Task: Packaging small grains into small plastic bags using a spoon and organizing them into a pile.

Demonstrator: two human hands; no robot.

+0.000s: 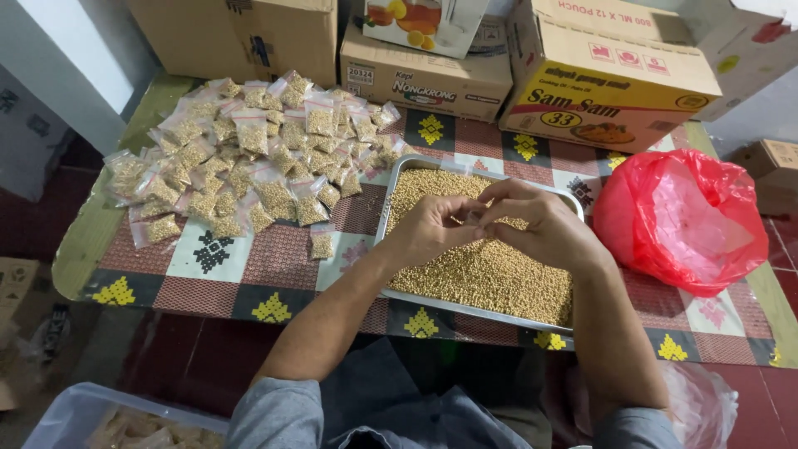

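Observation:
A metal tray (391, 204) full of small tan seeds lies on the patterned tablecloth. Above the tray my left hand (428, 229) and my right hand (544, 224) meet, fingers pinched together around a small clear plastic pouch (475, 218) that is mostly hidden between them. To the left of the tray a heap of several small sealed pouches of seeds (249, 154) is spread over the cloth. One single pouch (321, 241) lies apart, close to the tray's left edge.
A red plastic bag (686, 220) sits right of the tray. Cardboard boxes (607, 75) line the table's far edge. A clear plastic tub (91, 420) stands on the floor at lower left, and another clear bag (702, 403) by my right elbow.

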